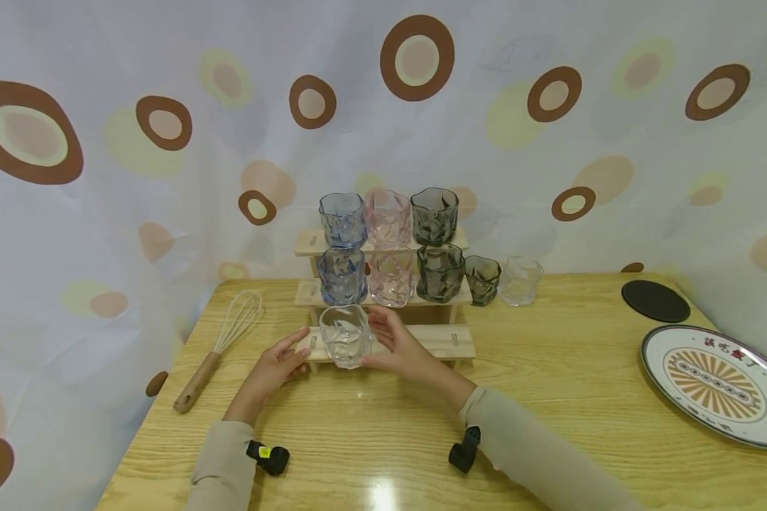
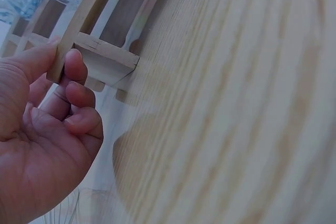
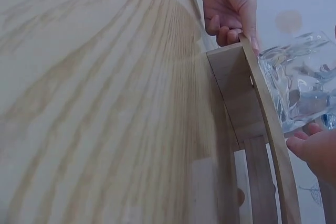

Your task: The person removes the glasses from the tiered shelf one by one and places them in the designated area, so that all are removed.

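A clear, wavy-sided glass [image 1: 346, 338] stands at the left end of the bottom step of a wooden tiered rack [image 1: 422, 339]. My right hand [image 1: 398, 344] holds this glass from its right side, thumb low near the base and fingers round the back. With thumb and fingers, my left hand [image 2: 52, 108] pinches the left end of the bottom board [image 2: 68, 51]. On the middle step are a blue glass [image 1: 343, 278], a pink glass [image 1: 392, 278] and a dark grey glass [image 1: 440, 275].
Blue [image 1: 343, 221], pink [image 1: 388, 220] and dark grey [image 1: 434, 218] glasses fill the top step. Right of the rack are a small dark glass [image 1: 482, 282] and another clear glass [image 1: 520, 282]. A whisk [image 1: 207, 369] lies left; a black disc [image 1: 655, 301] and patterned plate [image 1: 716, 387] lie right.
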Tool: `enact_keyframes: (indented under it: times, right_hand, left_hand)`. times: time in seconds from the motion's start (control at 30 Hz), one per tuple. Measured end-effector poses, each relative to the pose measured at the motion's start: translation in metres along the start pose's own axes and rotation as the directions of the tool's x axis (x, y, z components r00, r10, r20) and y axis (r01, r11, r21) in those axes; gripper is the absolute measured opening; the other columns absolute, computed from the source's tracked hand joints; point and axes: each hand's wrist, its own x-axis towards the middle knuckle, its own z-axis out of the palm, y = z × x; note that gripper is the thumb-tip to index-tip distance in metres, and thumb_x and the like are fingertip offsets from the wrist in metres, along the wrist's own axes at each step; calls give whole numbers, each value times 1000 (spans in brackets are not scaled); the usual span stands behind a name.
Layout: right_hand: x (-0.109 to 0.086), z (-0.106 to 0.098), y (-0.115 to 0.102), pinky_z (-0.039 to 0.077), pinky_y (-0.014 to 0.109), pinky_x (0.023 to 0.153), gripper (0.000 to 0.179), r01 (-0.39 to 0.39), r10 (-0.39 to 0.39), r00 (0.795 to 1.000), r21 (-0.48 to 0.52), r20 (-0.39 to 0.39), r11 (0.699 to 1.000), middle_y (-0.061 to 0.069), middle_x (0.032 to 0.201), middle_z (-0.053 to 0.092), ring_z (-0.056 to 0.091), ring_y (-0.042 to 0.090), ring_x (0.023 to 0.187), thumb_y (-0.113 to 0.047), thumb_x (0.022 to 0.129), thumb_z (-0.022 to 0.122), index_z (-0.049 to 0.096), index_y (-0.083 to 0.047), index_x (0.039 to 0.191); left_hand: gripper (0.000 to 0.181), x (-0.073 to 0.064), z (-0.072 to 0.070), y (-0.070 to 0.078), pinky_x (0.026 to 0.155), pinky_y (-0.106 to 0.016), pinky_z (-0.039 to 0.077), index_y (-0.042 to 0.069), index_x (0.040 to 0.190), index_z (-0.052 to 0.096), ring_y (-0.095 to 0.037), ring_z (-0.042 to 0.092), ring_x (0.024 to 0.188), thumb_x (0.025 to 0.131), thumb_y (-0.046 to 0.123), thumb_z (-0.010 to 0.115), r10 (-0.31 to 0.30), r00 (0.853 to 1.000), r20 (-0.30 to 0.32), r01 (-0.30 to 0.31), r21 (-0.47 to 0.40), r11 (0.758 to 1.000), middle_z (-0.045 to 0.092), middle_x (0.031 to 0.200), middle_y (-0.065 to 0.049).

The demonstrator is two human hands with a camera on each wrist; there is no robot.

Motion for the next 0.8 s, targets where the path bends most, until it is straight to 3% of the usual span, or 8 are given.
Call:
enact_keyframes:
  times: [0.27,0.4,0.63,0.8]
  right_hand:
    - [12,11,2,20,50,110,91,31,-31,1000,2,1,1000,24,145,27,26,38,136,2,80,73,14,-3,149]
    - [13,16,0,22,50,110,91,6,-7,1000,-25,-23,1000,22,145,29,29,36,135,-2,81,74,14,-4,149]
    - [14,20,0,21,51,110,91,-30,23,997,-99,-68,995,20,150,22,21,33,139,-13,82,76,15,-6,149]
    - [16,23,2,21,51,110,88,-32,20,995,-118,-100,993,19,150,24,23,33,138,-13,82,75,18,-8,149]
  left_hand:
    - [55,0,0,-2,66,-19,46,9,146,37,-6,55,68,96,16,57,6,1000,0,-6,12,1000,53,70,4]
    - [55,0,0,-3,65,-18,46,8,146,37,-5,55,67,96,15,57,14,1000,4,-14,2,1000,54,69,5]
    - [55,-1,-1,0,68,-19,48,11,147,36,-6,55,69,96,16,57,1,1000,9,-1,4,1000,54,71,5]
    - [57,0,-2,1,70,-21,48,12,148,34,-7,56,71,96,18,57,4,1000,19,-5,18,1000,54,73,3]
